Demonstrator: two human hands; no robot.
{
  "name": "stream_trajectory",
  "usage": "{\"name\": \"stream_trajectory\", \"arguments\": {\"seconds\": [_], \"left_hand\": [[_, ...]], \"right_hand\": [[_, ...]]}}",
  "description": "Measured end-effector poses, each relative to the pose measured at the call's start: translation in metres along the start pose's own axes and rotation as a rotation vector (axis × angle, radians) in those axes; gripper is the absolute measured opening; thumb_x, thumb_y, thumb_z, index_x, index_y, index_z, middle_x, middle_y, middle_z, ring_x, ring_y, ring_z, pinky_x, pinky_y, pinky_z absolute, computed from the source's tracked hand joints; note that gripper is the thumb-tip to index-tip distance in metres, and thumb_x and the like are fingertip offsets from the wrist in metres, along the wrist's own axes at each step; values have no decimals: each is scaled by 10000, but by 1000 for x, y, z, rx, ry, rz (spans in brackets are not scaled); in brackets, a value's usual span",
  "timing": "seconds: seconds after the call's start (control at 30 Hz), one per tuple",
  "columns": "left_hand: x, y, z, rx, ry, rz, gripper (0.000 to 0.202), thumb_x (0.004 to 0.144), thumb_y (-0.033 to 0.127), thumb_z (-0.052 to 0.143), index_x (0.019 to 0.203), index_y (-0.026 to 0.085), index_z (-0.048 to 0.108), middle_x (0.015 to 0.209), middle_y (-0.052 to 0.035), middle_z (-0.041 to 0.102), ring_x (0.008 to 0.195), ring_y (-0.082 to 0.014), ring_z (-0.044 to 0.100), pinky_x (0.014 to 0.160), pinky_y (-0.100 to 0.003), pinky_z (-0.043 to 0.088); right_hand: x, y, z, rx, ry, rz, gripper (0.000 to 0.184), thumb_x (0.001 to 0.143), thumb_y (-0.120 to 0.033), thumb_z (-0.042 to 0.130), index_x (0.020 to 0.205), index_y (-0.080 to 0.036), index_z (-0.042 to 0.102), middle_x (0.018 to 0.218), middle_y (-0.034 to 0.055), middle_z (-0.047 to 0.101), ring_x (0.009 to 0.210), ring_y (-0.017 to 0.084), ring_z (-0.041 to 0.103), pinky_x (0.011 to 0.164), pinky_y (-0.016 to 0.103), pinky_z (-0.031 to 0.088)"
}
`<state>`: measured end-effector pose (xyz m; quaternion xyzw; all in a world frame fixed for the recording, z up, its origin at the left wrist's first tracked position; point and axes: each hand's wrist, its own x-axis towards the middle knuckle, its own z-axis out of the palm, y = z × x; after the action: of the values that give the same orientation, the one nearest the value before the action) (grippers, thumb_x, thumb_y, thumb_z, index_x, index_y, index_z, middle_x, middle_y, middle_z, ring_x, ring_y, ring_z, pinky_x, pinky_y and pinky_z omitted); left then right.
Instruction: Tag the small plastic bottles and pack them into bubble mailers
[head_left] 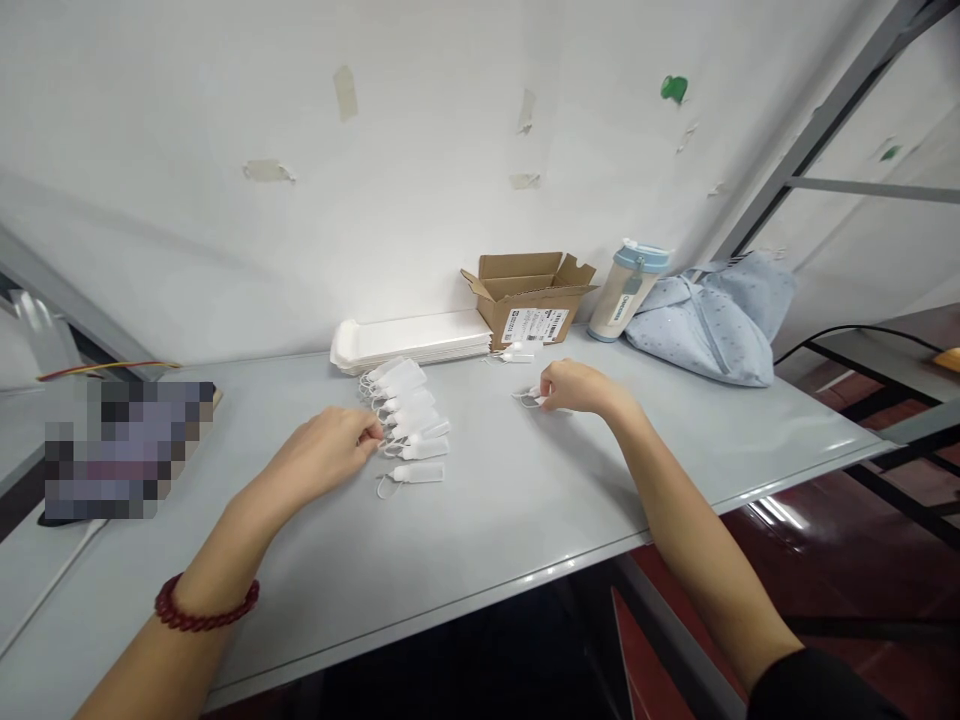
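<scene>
Several small translucent white bottles with looped cords (409, 410) lie in an overlapping column on the grey table. My left hand (337, 445) is at the column's left side, its fingers pinched together by the cord loops; what sits between the fingertips is hidden. One bottle (421, 473) lies a little apart at the near end. To the right, my right hand (574, 388) is closed on a similar small bottle (535, 395), mostly covered by the fingers, with its cord loop sticking out leftward. Another small bottle (517, 355) lies in front of the cardboard box.
An open cardboard box (529, 300) and a stack of long white trays or sleeves (412, 338) stand against the wall. Right of them are a tumbler (626, 290) and a light blue cloth bag (705, 325). A blurred-out device (135, 450) with a cable lies at the left.
</scene>
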<state>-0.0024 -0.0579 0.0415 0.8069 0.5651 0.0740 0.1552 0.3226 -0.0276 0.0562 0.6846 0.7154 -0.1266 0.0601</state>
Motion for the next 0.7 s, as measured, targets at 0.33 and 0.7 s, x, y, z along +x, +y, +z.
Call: {"name": "stream_trajectory", "arguments": {"seconds": [0.33, 0.7], "left_hand": [[-2, 7, -4, -11, 105, -23, 237, 777, 313, 442, 703, 219, 647, 682, -38, 671, 628, -218, 595, 564, -289, 369], [-10, 44, 8, -372, 178, 161, 365, 858, 456, 498, 1066, 200, 655, 893, -36, 696, 691, -159, 594, 592, -257, 451]], "right_hand": [[-3, 0, -2, 152, 65, -172, 108, 667, -211, 612, 752, -153, 644, 773, 46, 626, 660, 139, 545, 515, 233, 339], [-17, -48, 17, 743, -125, -617, 105, 713, -245, 611, 726, -141, 619, 556, -60, 473, 519, 62, 391, 493, 208, 289]]}}
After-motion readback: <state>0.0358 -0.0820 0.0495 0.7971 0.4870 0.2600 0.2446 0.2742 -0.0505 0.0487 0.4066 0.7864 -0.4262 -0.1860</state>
